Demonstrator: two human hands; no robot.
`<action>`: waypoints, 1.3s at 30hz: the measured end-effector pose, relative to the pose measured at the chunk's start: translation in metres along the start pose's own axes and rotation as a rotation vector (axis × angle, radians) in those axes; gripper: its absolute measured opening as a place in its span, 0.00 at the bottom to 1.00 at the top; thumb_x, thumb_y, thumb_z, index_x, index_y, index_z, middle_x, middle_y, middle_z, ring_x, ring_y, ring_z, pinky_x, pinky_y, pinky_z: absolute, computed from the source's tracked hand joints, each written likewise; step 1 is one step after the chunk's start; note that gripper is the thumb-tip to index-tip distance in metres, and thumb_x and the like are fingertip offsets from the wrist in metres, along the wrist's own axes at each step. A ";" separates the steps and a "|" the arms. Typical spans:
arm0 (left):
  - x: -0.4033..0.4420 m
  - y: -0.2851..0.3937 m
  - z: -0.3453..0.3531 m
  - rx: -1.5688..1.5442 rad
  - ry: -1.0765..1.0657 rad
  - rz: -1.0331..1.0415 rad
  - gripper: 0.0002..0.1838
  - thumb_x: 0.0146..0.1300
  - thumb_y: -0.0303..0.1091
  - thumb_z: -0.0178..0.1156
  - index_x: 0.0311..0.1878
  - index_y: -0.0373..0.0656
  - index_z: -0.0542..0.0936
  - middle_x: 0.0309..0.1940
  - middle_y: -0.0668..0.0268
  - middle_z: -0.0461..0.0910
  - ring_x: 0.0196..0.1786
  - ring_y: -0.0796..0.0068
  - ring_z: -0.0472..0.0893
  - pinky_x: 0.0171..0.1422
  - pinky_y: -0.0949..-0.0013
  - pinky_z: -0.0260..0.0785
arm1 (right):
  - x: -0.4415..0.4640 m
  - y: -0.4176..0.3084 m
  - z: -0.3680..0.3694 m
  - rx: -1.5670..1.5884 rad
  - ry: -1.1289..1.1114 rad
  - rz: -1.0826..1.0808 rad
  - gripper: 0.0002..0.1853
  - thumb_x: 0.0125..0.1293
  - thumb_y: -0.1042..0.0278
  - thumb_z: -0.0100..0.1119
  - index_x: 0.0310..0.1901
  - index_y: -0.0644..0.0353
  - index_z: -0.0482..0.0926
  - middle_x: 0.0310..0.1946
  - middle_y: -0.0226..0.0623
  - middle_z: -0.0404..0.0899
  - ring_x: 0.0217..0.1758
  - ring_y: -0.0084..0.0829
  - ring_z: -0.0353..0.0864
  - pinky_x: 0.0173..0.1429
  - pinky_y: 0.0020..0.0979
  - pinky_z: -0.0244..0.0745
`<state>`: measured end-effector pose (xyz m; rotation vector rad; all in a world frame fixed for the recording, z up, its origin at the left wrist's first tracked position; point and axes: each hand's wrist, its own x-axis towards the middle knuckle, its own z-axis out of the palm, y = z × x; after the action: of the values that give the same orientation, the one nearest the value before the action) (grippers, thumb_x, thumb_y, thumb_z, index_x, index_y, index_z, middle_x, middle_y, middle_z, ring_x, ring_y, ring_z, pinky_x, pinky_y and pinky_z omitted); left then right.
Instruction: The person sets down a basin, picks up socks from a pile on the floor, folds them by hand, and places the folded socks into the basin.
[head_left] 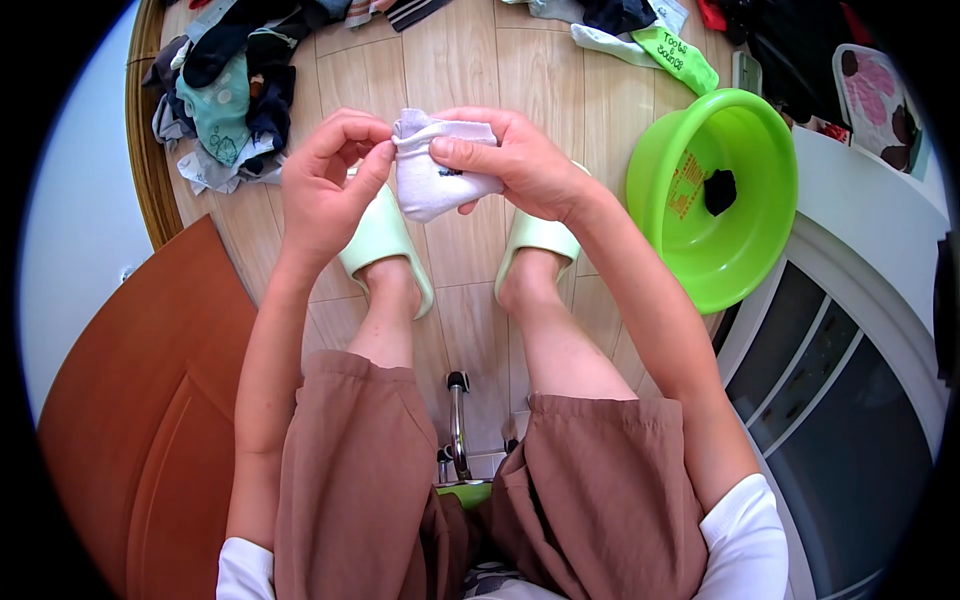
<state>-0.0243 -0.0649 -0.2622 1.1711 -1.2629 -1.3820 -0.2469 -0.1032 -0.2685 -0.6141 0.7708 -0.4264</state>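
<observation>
A pale wood-look floor (450, 60) is spreading beneath everything. A brown panelled door (110, 430) is standing at the left, and a white cabinet with dark panes (855, 440) is curving up the right side. The seated person's brown shorts (350, 470) are filling the lower middle. A bright green basin (735, 245) is resting at the right, its open mouth facing the camera. A heap of dark clothing (215, 60) is lying at the upper left, with a teal sock (222, 112) showing among the darker pieces. Two pale green slippers (380, 232) are covering the feet, side by side and apart.

Above the slippers, the right hand (525, 165) is holding a folded white sock (428, 190), its thumb pressing on the near face and its fingers lying behind. The left hand (335, 185) is bringing thumb and forefinger narrowly together at the sock's upper left edge, the other fingers curling; whether it is gripping the cloth, one cannot tell. A bright green lettered sock (678, 60) is lying on the floor, just beyond the basin. Inside the basin, a small black piece of cloth (720, 192) is sitting near the printed patch (687, 185). A dark mark (449, 172) is showing on the white sock, partly hidden by the right thumb.
</observation>
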 end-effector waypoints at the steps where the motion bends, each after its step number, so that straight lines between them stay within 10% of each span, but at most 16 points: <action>1: 0.000 0.000 0.000 0.060 0.008 0.026 0.06 0.66 0.20 0.61 0.45 0.33 0.79 0.42 0.65 0.78 0.45 0.78 0.79 0.52 0.76 0.73 | -0.001 0.000 0.001 -0.012 0.004 0.007 0.29 0.64 0.53 0.71 0.60 0.64 0.76 0.44 0.37 0.85 0.43 0.26 0.86 0.36 0.28 0.84; 11: 0.003 0.008 0.007 0.234 0.165 0.004 0.02 0.67 0.23 0.60 0.41 0.35 0.77 0.38 0.69 0.75 0.38 0.83 0.76 0.44 0.78 0.72 | -0.001 -0.017 0.008 -0.373 -0.098 0.135 0.20 0.64 0.51 0.70 0.47 0.61 0.85 0.36 0.28 0.83 0.37 0.19 0.80 0.38 0.25 0.76; 15: 0.006 0.012 0.012 -0.325 0.132 -0.602 0.16 0.71 0.34 0.60 0.57 0.39 0.72 0.45 0.68 0.76 0.46 0.81 0.78 0.49 0.76 0.72 | 0.003 0.001 0.003 -0.675 0.187 -0.217 0.18 0.61 0.54 0.70 0.44 0.61 0.86 0.32 0.32 0.83 0.37 0.20 0.80 0.41 0.27 0.76; 19: 0.001 0.008 0.028 -0.263 -0.028 -0.491 0.23 0.62 0.25 0.68 0.59 0.37 0.72 0.51 0.64 0.79 0.52 0.77 0.79 0.57 0.75 0.72 | -0.012 -0.001 0.007 -0.513 0.355 -0.323 0.16 0.59 0.58 0.72 0.40 0.64 0.85 0.32 0.34 0.84 0.38 0.20 0.81 0.43 0.27 0.77; 30: 0.041 0.030 0.060 -0.465 -0.166 -0.554 0.18 0.78 0.42 0.47 0.55 0.37 0.76 0.49 0.59 0.80 0.51 0.70 0.81 0.60 0.64 0.74 | -0.089 -0.049 -0.059 -0.412 1.019 -0.634 0.06 0.62 0.71 0.68 0.38 0.62 0.84 0.33 0.33 0.84 0.38 0.23 0.81 0.46 0.28 0.77; 36: 0.053 0.025 0.046 -0.374 -0.169 -0.622 0.16 0.77 0.41 0.48 0.52 0.38 0.77 0.46 0.61 0.81 0.48 0.71 0.81 0.58 0.66 0.75 | -0.185 -0.064 -0.157 -0.633 1.418 -0.596 0.07 0.65 0.72 0.65 0.43 0.63 0.83 0.39 0.35 0.83 0.43 0.28 0.81 0.52 0.31 0.76; 39: 0.061 0.018 0.041 -0.366 -0.138 -0.637 0.16 0.78 0.41 0.48 0.52 0.38 0.77 0.45 0.62 0.81 0.47 0.72 0.81 0.57 0.67 0.75 | -0.199 -0.054 -0.176 -1.283 1.702 -0.326 0.09 0.66 0.70 0.63 0.47 0.60 0.82 0.46 0.40 0.80 0.52 0.37 0.79 0.60 0.38 0.72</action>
<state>-0.0730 -0.1205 -0.2478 1.2815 -0.6876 -2.0853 -0.5146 -0.0938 -0.2294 -1.5896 2.6849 -0.7092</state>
